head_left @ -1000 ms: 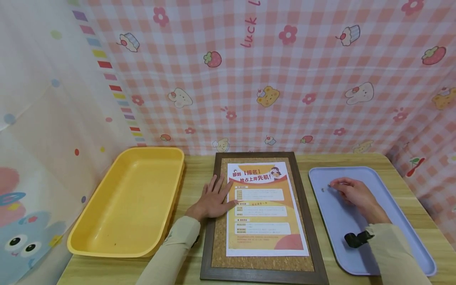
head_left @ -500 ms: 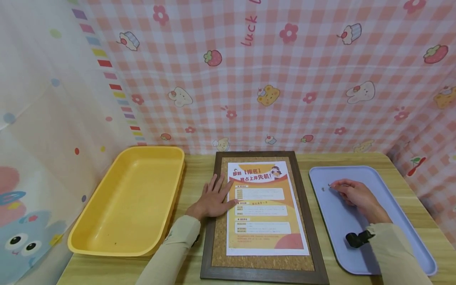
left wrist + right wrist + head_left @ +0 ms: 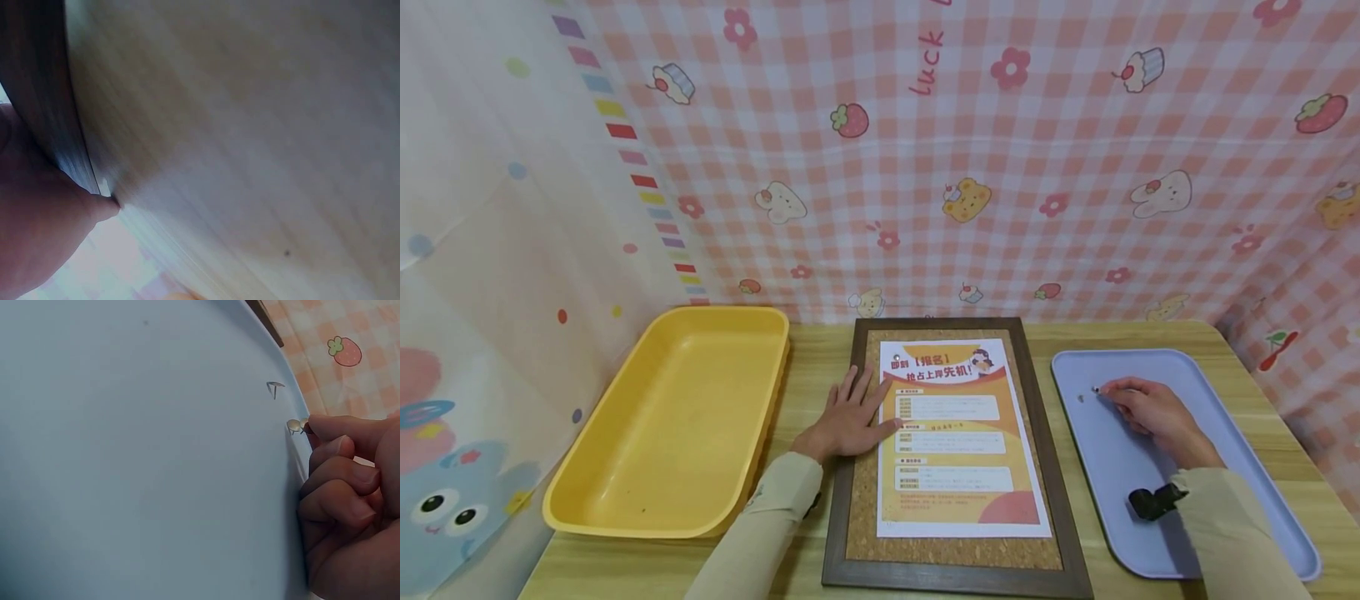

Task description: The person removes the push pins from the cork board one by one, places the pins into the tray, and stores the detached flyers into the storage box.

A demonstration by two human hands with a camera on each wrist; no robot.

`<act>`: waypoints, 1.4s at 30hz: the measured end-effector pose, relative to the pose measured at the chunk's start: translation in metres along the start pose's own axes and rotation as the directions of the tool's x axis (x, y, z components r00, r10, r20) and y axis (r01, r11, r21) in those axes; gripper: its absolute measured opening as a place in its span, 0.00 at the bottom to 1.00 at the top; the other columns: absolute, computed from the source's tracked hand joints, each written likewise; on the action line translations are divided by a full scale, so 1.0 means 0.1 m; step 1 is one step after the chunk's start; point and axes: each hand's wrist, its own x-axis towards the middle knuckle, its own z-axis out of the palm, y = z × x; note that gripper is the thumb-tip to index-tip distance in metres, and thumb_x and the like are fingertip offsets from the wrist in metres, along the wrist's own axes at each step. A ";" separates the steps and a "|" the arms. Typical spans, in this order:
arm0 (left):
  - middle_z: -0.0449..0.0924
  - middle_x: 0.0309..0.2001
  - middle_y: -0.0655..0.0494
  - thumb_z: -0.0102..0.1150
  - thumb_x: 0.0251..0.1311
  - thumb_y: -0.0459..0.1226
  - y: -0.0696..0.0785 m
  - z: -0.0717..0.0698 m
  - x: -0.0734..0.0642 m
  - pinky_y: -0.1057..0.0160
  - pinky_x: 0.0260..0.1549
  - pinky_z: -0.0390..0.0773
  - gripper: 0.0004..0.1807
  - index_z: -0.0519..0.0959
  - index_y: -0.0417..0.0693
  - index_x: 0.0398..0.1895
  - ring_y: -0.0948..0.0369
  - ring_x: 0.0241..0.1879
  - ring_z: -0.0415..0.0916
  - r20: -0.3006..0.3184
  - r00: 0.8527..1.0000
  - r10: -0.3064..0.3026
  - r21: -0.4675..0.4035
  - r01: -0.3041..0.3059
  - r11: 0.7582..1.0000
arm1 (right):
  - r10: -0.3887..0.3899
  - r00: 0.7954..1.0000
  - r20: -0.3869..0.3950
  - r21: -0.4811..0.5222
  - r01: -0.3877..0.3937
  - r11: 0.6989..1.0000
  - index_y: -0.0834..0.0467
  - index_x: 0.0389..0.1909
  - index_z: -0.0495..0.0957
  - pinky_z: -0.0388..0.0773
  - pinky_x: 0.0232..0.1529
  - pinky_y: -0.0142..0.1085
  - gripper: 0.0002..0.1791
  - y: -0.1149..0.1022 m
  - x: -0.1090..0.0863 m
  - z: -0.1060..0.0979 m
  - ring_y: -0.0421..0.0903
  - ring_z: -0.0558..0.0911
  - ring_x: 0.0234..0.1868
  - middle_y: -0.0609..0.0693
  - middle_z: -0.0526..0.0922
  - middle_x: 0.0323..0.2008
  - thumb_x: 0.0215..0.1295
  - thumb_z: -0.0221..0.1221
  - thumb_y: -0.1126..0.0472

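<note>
Nearest us, the framed corkboard [image 3: 863,500] lies midway between the left and right edges of the tabletop [image 3: 801,367], a printed sheet [image 3: 955,510] on it; a lavender tray [image 3: 1108,475] lies toward the right edge, a yellow tray [image 3: 677,433] toward the left. We rest our left hand [image 3: 850,419], fingers spread, across the frame's left side and the sheet's edge. At the lavender tray's far-left corner our right hand [image 3: 1153,417] pinches a thumbtack [image 3: 304,424], a second tack [image 3: 293,426] just beside it, a third tack [image 3: 274,389] near. Beyond hangs a checked curtain [image 3: 1000,158].
</note>
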 end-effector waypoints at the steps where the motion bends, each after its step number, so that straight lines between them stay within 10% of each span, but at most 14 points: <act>1: 0.28 0.80 0.46 0.40 0.73 0.60 0.00 0.00 0.00 0.36 0.72 0.33 0.41 0.42 0.56 0.81 0.45 0.78 0.21 0.000 1.000 0.000 0.000 0.000 1.000 | 0.002 1.000 0.001 -0.017 -0.002 1.000 0.49 0.36 0.82 0.66 0.21 0.30 0.07 0.00 0.00 0.00 0.35 0.67 0.19 0.38 0.71 0.22 0.72 0.57 0.55; 42: 0.31 0.80 0.44 0.41 0.73 0.59 0.02 0.00 0.00 0.36 0.72 0.34 0.40 0.44 0.55 0.81 0.45 0.78 0.24 -0.002 1.000 -0.008 0.006 0.008 1.000 | 0.050 0.999 -0.005 -0.105 -0.050 0.993 0.56 0.41 0.82 0.68 0.22 0.32 0.11 -0.05 -0.01 0.05 0.36 0.69 0.21 0.39 0.72 0.23 0.70 0.60 0.52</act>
